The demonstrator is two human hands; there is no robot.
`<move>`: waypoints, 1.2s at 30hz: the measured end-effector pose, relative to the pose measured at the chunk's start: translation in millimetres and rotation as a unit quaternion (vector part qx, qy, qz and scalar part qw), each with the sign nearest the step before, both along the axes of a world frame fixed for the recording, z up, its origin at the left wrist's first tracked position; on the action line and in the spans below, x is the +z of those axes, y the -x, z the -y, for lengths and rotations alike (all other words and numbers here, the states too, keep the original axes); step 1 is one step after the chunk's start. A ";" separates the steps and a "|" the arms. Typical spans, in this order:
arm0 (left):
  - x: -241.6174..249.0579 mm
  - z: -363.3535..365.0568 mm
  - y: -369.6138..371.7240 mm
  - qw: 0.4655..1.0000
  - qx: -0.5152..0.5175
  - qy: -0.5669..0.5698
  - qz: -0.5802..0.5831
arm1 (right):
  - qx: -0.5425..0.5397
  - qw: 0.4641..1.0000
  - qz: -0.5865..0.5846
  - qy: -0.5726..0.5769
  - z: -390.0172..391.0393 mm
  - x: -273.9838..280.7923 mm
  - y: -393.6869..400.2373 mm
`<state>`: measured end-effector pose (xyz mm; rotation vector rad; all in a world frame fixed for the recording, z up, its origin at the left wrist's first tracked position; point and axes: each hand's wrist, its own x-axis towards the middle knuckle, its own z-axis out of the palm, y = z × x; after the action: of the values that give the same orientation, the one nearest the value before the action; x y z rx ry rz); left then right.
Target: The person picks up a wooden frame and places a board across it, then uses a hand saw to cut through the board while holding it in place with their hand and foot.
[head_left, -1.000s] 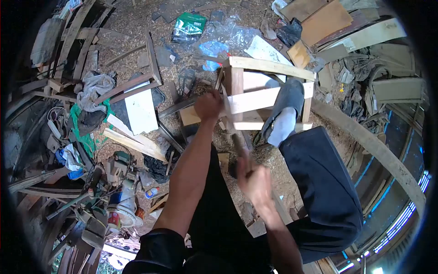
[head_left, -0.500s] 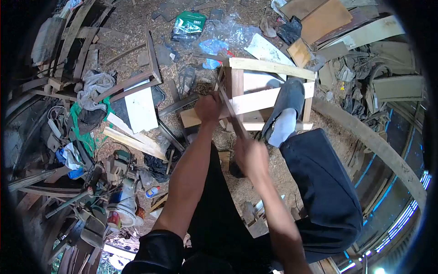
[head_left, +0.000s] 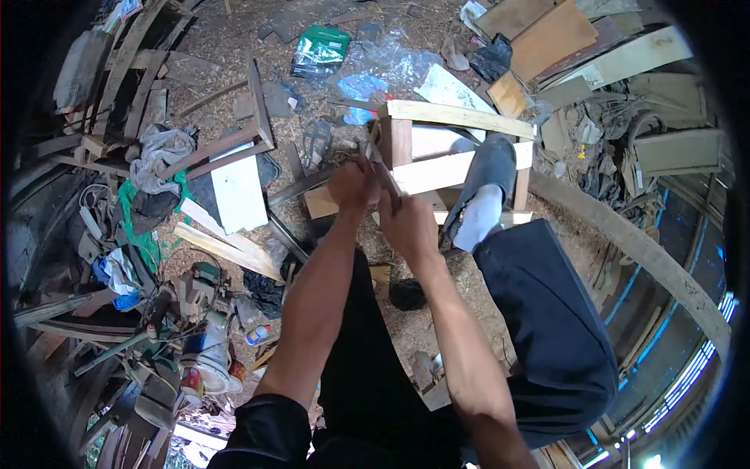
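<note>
My right hand (head_left: pixel 409 227) is closed around the handle of a handsaw (head_left: pixel 388 178), whose blade points forward and left along the near end of a wooden frame (head_left: pixel 437 171). Just left of the blade, my left hand (head_left: pixel 353 185) is closed at that end of the frame; the exact piece under its fingers is hidden. My foot in a dark slipper (head_left: pixel 495 168) presses on the frame's pale slats. The teeth and the spot where the blade meets the wood cannot be made out.
Another wooden frame (head_left: pixel 259 105) and a white board (head_left: pixel 239 187) lie to the left. A green packet (head_left: pixel 321 50) and clear plastic are on the shavings-covered ground ahead. Boards (head_left: pixel 551 43) pile up at the far right. Tools and a white bucket (head_left: pixel 209 367) crowd the lower left.
My right hand has moved forward and left with the handsaw, closer to my left hand. My left hand and foot stay almost where they were.
</note>
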<state>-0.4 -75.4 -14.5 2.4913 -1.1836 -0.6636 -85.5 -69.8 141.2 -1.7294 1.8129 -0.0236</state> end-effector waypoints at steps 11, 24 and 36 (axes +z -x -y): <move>-11.1 -5.2 1.4 1.000 0.010 0.024 0.012 | -0.026 0.995 -0.005 -0.098 -1.3 13.4 5.0; -6.8 -4.5 4.9 0.999 -0.009 -0.013 0.048 | -0.058 0.992 -0.037 -0.107 2.5 22.4 -3.3; 5.1 3.5 -0.8 0.999 -0.026 0.008 0.015 | -0.009 0.989 -0.087 -0.116 -8.3 28.9 -0.8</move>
<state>0.4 -78.9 -9.4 2.4723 -1.2647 -0.6285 -84.7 -61.5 170.1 -1.5913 1.8727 0.3270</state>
